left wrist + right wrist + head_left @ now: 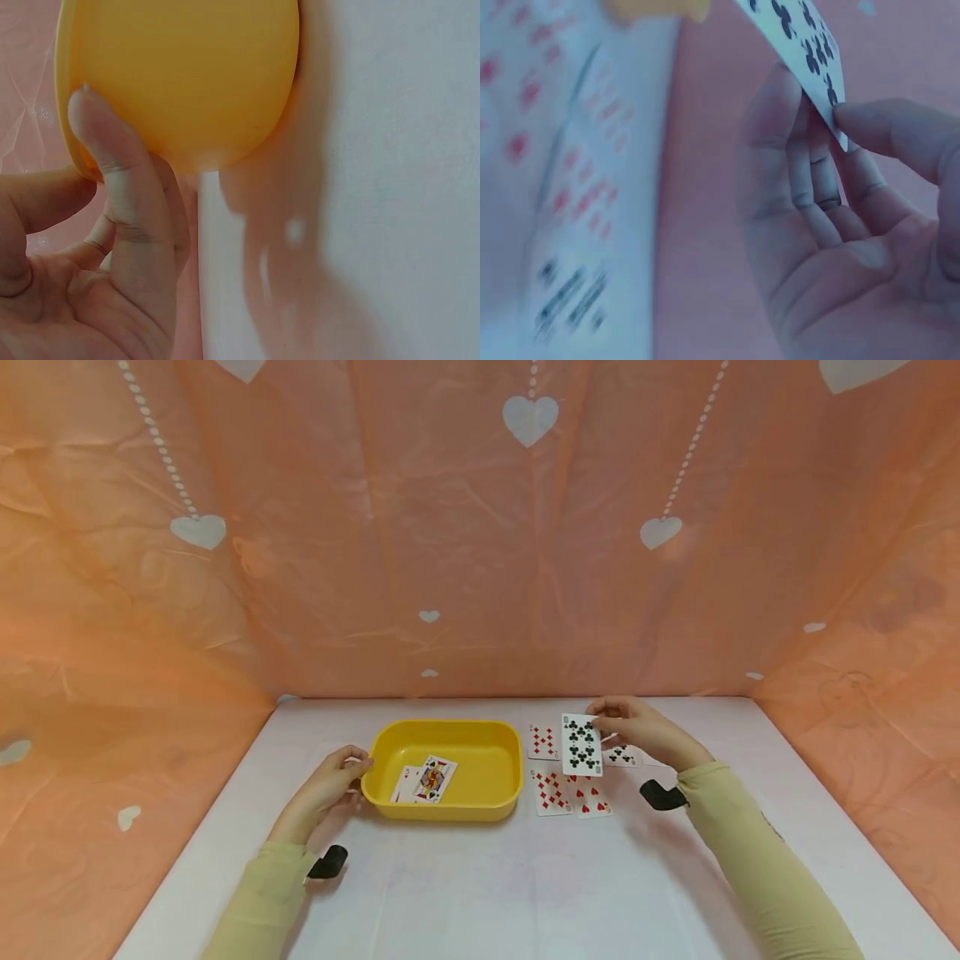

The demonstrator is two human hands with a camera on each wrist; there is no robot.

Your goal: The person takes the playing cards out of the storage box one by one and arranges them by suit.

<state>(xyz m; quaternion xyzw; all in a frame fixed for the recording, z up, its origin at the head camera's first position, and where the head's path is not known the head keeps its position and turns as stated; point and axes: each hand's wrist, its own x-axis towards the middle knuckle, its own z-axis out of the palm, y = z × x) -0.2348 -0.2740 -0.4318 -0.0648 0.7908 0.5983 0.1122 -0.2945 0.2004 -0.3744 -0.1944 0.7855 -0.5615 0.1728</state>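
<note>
My right hand pinches a clubs playing card by its right edge, between thumb and fingers. The card is tilted up, its face toward the head camera, over other cards on the table. In the right wrist view the thumb presses on the face of the card. My left hand grips the left rim of a yellow plastic tub; the left wrist view shows finger and thumb on either side of the tub's wall. Inside the tub lie a face card and a partly covered card.
Right of the tub, face-up cards lie on the white table: two red diamond-side cards, a hearts card and a black-suited card partly behind my right hand. An orange sheet with white hearts hangs behind.
</note>
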